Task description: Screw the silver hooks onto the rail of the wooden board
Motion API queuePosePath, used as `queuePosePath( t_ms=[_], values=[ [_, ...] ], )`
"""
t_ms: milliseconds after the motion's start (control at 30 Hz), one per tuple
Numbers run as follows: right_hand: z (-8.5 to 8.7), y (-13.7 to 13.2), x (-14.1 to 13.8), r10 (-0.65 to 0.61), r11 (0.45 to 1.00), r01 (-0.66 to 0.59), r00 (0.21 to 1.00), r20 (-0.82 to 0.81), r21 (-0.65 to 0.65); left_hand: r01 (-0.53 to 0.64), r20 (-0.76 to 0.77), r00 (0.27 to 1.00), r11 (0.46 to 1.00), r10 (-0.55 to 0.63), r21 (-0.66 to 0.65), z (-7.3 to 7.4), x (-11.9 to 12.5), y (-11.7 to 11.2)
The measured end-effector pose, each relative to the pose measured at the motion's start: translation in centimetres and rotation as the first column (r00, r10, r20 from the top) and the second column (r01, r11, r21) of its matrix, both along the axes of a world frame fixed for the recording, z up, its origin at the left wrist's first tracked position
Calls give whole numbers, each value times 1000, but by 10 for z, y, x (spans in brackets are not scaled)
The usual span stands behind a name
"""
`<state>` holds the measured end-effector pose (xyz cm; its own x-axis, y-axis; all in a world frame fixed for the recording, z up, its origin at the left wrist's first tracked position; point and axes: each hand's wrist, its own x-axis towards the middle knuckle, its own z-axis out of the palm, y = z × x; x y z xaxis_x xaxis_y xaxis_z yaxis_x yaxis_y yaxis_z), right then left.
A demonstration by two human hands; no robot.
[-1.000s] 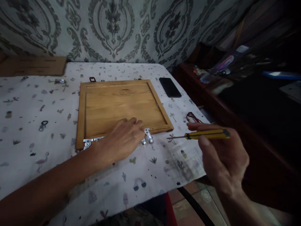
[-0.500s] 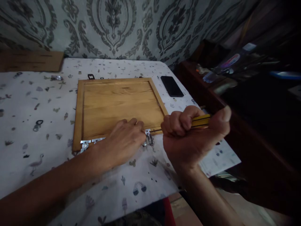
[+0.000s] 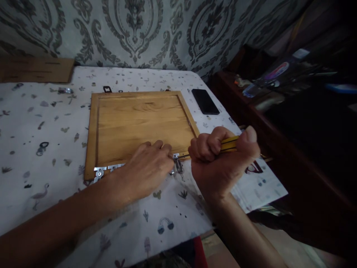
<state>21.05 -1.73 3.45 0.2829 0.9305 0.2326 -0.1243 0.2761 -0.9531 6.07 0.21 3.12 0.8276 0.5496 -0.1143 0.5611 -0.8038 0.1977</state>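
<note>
Your right hand [image 3: 223, 163] is fisted around a yellow-and-black-handled screwdriver [image 3: 231, 143], its tip at the silver metal hinge [image 3: 177, 166] on the near edge of the framed honey-coloured wooden panel [image 3: 142, 119], which lies on the cloth-covered table [image 3: 41, 123]. Your left hand [image 3: 147, 169] rests flat and empty beside the hinge, fingers on the panel. A black phone [image 3: 205, 101] lies nearby.

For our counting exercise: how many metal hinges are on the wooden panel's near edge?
2: one hinge at the near-left corner of the wooden panel, another hinge beside the left hand. That hand may hide more.
</note>
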Motion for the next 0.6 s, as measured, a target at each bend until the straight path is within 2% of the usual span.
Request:
queuePosePath(
  t_ms=[100, 300, 600],
  values=[
    [-1, 0, 0, 0, 1000, 0, 1000, 15, 2, 2, 5, 1000, 1000, -2, 2, -2, -1, 0],
    [-3, 0, 0, 32, 999, -30, 998, -56, 44, 5, -9, 1000, 1000, -5, -11, -1, 0, 1],
    [-3, 3, -10, 10, 999, -11, 1000, 22, 48, -12, -15, 1000, 1000, 12, -29, 3, 1, 1]
  ],
)
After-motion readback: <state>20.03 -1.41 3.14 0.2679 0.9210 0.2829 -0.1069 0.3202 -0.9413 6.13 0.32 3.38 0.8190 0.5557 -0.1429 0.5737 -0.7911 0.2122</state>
